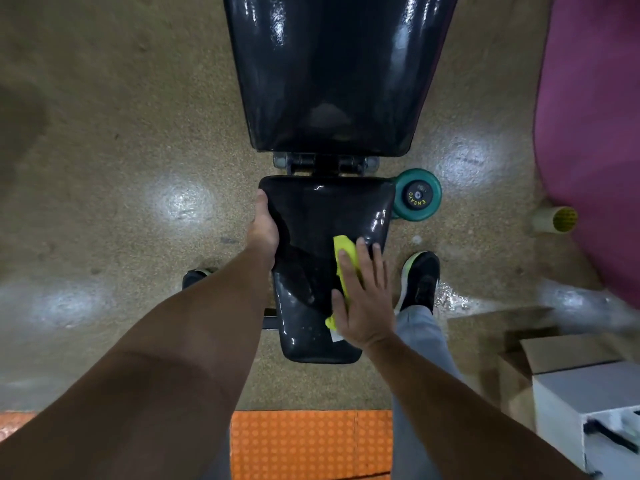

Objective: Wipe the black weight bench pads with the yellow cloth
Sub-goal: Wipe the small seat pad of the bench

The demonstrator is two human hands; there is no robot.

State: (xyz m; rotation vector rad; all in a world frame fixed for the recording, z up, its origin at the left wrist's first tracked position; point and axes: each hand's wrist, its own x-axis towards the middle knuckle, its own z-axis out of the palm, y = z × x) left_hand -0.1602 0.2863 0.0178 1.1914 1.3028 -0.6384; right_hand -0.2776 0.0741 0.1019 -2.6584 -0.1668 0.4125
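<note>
A glossy black seat pad (311, 223) lies below me, narrowing toward its near end. Beyond a metal hinge (325, 163) the larger black back pad (329, 74) stretches away. My left hand (265, 230) grips the seat pad's left edge, thumb on top. My right hand (363, 292) lies flat, fingers spread, pressing the yellow cloth (344, 252) onto the right side of the seat pad. Most of the cloth is hidden under the palm; a corner sticks out near the wrist.
A teal dumbbell (417, 195) lies on the speckled floor right of the hinge. A pink mat (595, 126) and a pale roll (556, 220) are at right, white boxes (575, 393) at lower right, an orange studded mat (311, 445) underfoot. My shoes flank the seat.
</note>
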